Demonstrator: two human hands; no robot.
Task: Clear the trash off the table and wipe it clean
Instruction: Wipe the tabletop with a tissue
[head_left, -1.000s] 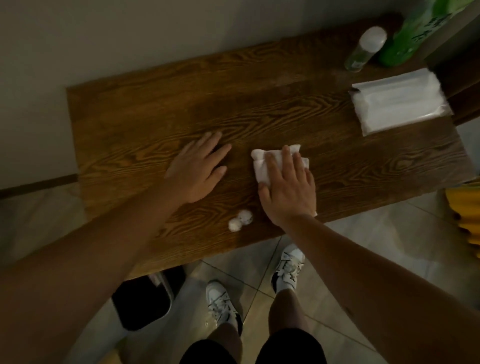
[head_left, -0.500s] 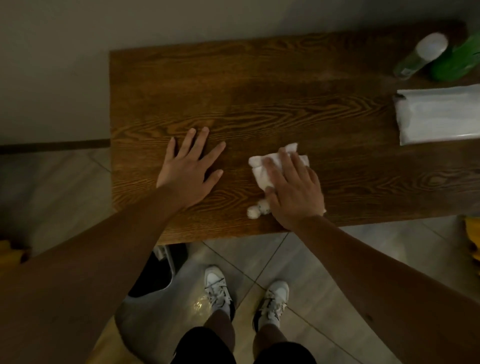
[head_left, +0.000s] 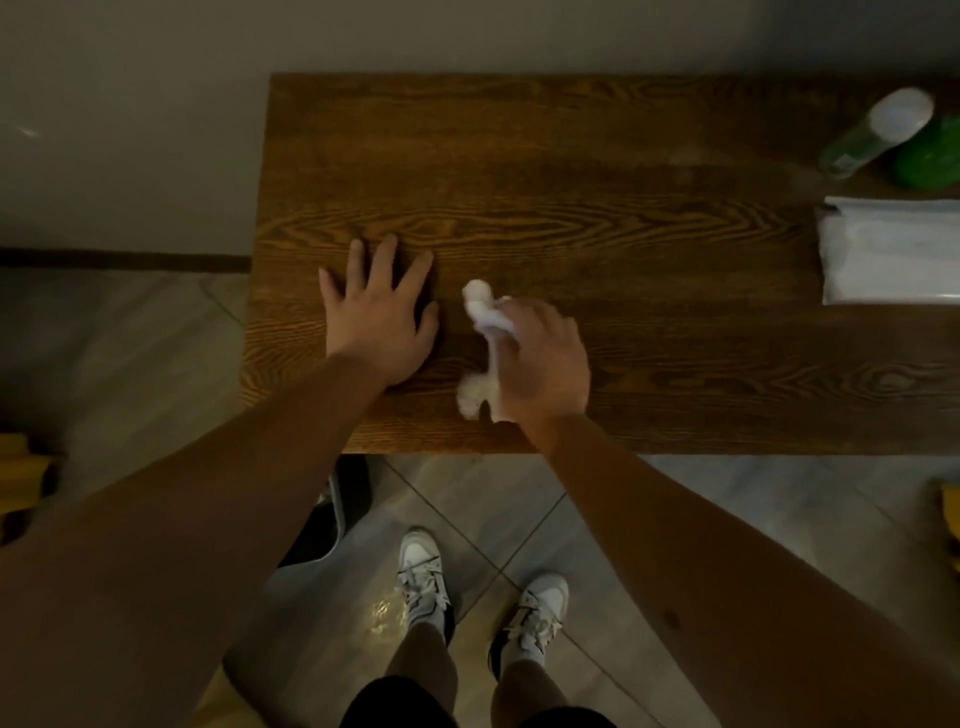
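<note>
My left hand (head_left: 379, 317) lies flat, fingers spread, on the dark wooden table (head_left: 597, 171), holding nothing. Just to its right, my right hand (head_left: 543, 364) presses a white tissue (head_left: 483, 309) onto the tabletop; the tissue sticks out past my fingertips and is blurred. A small white paper ball (head_left: 470, 392), also blurred, lies against my right thumb near the table's front edge.
A white pack of tissues (head_left: 888, 260) lies at the table's right end, behind it a white-capped spray can (head_left: 872, 132) and a green bottle (head_left: 930, 156). A black bin (head_left: 327, 519) stands on the tiled floor under the front edge, left of my shoes.
My right hand has swept the tissue leftward toward my left hand, and the paper balls have moved with it. The left hand stays flat. The camera has shifted left along the table.
</note>
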